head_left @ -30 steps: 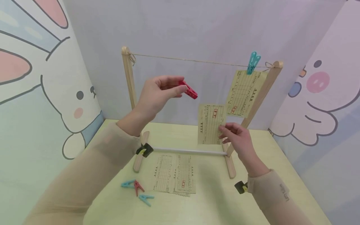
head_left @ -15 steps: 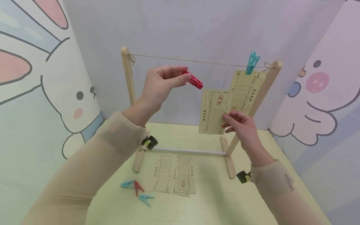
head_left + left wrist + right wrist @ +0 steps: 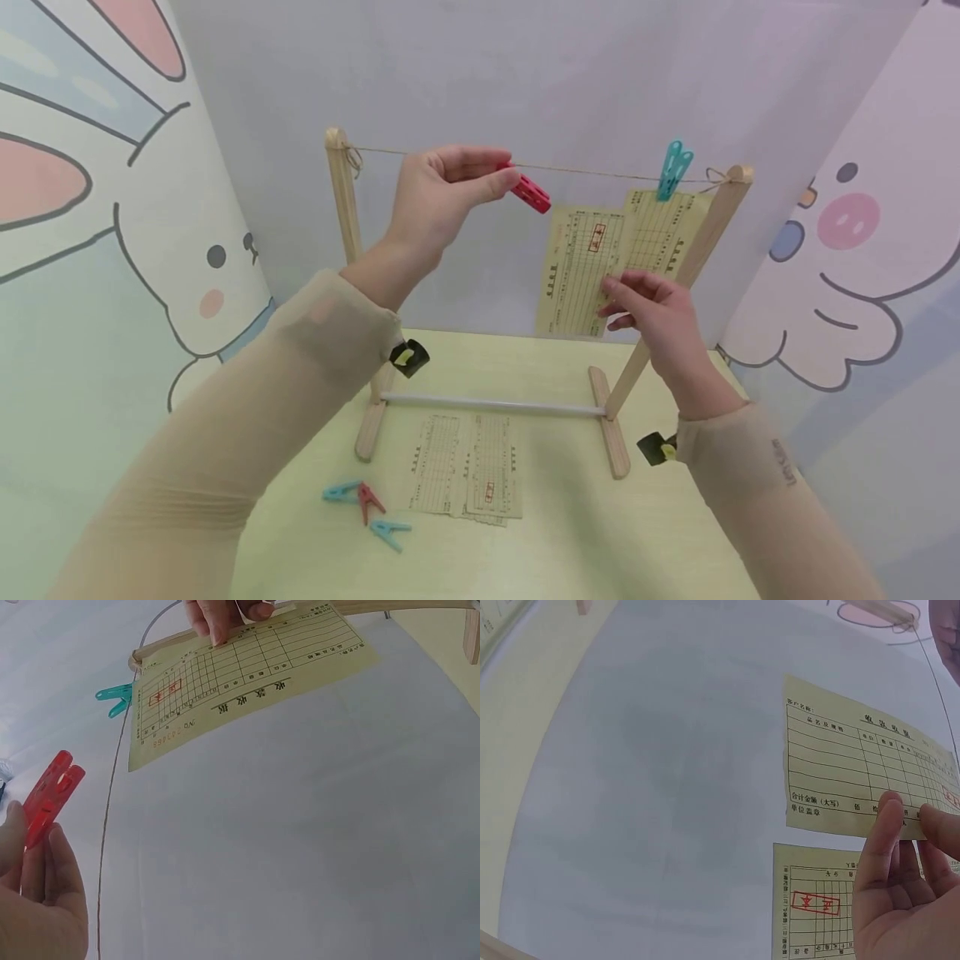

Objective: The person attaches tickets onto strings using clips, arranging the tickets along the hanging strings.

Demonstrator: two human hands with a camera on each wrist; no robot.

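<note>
Left hand: the person's left hand [image 3: 442,196] is raised to the line, thumb and fingers clamped together on the tail of a red plastic clothes peg [image 3: 528,192]; the left wrist view shows the peg [image 3: 46,799] pinched between the fingertips, its tip pointing up beside the string.
Right hand: the right hand [image 3: 656,312] pinches the lower edge of a yellow printed paper slip with a red stamp [image 3: 581,271], thumb in front and fingers behind; the right wrist view shows the thumb pressed on the slip's [image 3: 859,784] corner.
Held slip: upright and slightly tilted, its top edge just below the string and its right edge overlapping the slip already hung.
Peg and slip: the red peg's tip sits just left of the held slip's top corner; whether they touch cannot be told.
Frame: a small wooden drying rack with two slanted posts [image 3: 342,196] carries a thin brown string [image 3: 592,172] stretched between the post tops.
Already hung: a second yellow paper slip [image 3: 663,229] hangs at the right end under a teal plastic clothes peg [image 3: 672,169].
On the table: a loose pile of yellow paper slips [image 3: 465,468] lies on the pale green tabletop [image 3: 570,533] in front of the rack, with three small pegs, two teal and one red [image 3: 365,508], touching one another to its left.
</note>
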